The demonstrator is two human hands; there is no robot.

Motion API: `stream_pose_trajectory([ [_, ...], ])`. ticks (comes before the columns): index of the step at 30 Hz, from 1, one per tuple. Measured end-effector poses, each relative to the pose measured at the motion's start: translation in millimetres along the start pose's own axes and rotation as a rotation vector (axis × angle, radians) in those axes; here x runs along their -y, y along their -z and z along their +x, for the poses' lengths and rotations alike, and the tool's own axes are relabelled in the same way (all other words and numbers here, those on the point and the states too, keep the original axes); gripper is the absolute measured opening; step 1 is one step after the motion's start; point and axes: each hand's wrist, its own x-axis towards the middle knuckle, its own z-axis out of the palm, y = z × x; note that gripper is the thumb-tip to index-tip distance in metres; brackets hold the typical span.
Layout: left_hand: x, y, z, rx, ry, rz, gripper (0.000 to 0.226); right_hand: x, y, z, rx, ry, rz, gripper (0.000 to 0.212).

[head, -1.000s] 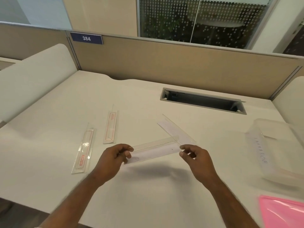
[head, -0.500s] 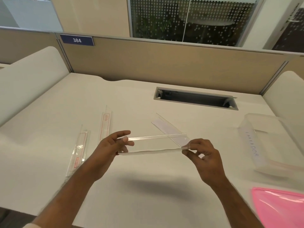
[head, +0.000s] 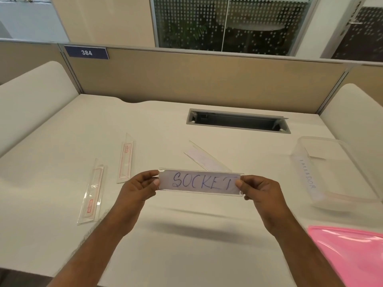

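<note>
A clear acrylic sign holder (head: 200, 182) with a white paper slip reading "SOCKET" in blue ink is held upright above the desk, its face towards me. My left hand (head: 138, 187) pinches its left end and my right hand (head: 257, 190) pinches its right end. Behind it on the desk (head: 165, 125) lies another clear holder (head: 204, 157) with a white slip, set at an angle.
Two clear holders with red-printed inserts lie on the left, one near (head: 92, 192) and one farther back (head: 125, 159). A clear box (head: 323, 172) with handwriting stands at the right. A pink folder (head: 352, 251) lies at the lower right. A cable slot (head: 238, 121) opens at the back.
Both hands have lifted the holder off the desk and tipped it upright, so its written face now points at me.
</note>
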Motion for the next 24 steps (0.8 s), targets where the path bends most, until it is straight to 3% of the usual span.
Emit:
stream_pose_trajectory([
  [6, -1, -3, -2, 0.019, 0.040, 0.095, 0.023, 1, 4, -1, 0.032, -0.084, 0.021, 0.005],
  [15, -8, -3, -8, 0.066, 0.059, 0.043, 0.026, 7, 14, -2, 0.156, -0.147, 0.064, 0.025],
  [24, -14, -7, -17, 0.079, 0.058, 0.008, 0.026, 16, 17, -4, 0.128, -0.155, 0.112, 0.010],
])
